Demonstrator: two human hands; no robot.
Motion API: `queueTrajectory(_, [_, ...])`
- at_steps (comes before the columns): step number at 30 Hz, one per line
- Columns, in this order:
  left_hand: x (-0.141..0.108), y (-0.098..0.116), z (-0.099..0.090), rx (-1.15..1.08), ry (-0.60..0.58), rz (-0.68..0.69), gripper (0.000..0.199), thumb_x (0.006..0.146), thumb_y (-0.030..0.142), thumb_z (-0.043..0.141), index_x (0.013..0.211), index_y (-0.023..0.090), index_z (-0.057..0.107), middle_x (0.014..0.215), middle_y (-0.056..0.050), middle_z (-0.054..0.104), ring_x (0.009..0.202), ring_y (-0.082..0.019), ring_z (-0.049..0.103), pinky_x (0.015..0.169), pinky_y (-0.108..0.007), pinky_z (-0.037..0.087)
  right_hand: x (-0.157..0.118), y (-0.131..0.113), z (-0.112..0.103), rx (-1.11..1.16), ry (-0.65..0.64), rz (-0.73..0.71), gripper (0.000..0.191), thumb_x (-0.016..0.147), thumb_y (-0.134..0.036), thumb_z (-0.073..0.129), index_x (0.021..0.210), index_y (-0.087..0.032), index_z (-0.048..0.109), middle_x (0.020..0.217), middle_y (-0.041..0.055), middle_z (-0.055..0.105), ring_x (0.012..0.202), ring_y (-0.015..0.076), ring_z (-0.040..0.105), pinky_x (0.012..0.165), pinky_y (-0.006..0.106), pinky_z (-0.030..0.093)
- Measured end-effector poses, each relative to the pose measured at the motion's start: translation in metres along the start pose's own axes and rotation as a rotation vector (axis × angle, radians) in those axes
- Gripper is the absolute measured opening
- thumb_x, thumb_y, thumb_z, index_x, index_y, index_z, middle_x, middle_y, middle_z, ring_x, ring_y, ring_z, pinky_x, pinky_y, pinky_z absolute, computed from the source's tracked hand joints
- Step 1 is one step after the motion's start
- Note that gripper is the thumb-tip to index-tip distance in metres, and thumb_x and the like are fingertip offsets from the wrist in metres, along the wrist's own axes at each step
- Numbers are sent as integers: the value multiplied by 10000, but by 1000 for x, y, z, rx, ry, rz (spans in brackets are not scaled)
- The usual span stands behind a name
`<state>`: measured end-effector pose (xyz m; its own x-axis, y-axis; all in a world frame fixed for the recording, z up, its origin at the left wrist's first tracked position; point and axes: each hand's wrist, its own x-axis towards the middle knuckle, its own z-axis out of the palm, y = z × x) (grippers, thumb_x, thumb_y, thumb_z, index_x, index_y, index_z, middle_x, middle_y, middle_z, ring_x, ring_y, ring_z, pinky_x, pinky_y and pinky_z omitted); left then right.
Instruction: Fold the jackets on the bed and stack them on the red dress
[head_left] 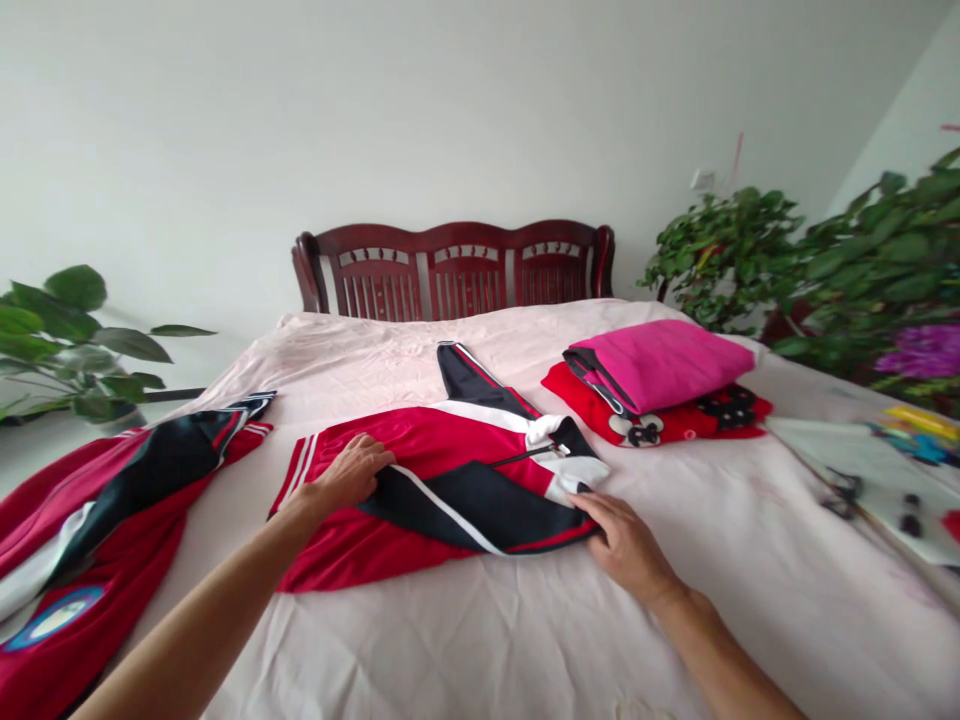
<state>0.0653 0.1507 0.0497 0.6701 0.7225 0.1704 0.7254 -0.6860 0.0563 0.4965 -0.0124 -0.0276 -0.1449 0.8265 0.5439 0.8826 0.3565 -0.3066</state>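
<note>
A red, white and navy jacket (pixel 420 425) lies on the pale pink bedsheet (pixel 525 640), its collar toward the right. One navy sleeve with a white stripe is folded across its front; the other points toward the headboard. My left hand (pixel 356 468) has its fingers closed on the cuff end of the folded sleeve, near the striped hem. At the shoulder end of that sleeve, below the collar, my right hand (pixel 626 545) grips the jacket's edge, its fingertips partly hidden.
Another red and navy garment (pixel 142 490) lies at the left. Folded pink cloth (pixel 667 365) rests on red cloth (pixel 686 425) at the right. Behind stands a wooden headboard (pixel 465 270). Plants flank the bed; small items sit on a white surface (pixel 862 480) at far right.
</note>
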Motion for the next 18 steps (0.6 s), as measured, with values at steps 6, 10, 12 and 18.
queueTrajectory(6, [-48,-17,-34,161,358,-134,241,798,148,512,960,215,677,903,-76,643,920,-254,596,879,-370,453,3,1,-1,-89,61,68,434,895,-126,401,1197,-228,696,1103,89,717,1052,239,668,939,393,548])
queueTrajectory(10, [-113,-11,-23,308,456,-150,263,818,143,530,1010,230,687,925,-68,669,888,-257,614,838,-375,472,9,-1,3,-198,76,60,418,916,-123,384,1186,-213,690,1037,91,710,989,236,675,872,360,550])
queueTrajectory(12, [-141,-3,-7,319,391,-109,303,806,98,524,1019,235,691,938,-54,681,865,-234,629,808,-352,486,11,-2,6,-258,73,51,425,872,-79,408,1153,-211,698,1014,80,701,948,229,675,828,343,547])
queueTrajectory(18, [-173,11,17,287,355,-153,310,856,138,535,1090,265,694,1003,-40,684,905,-213,638,824,-330,512,13,-8,8,-389,83,85,427,776,-35,468,1086,-218,697,964,53,654,838,208,653,701,311,519])
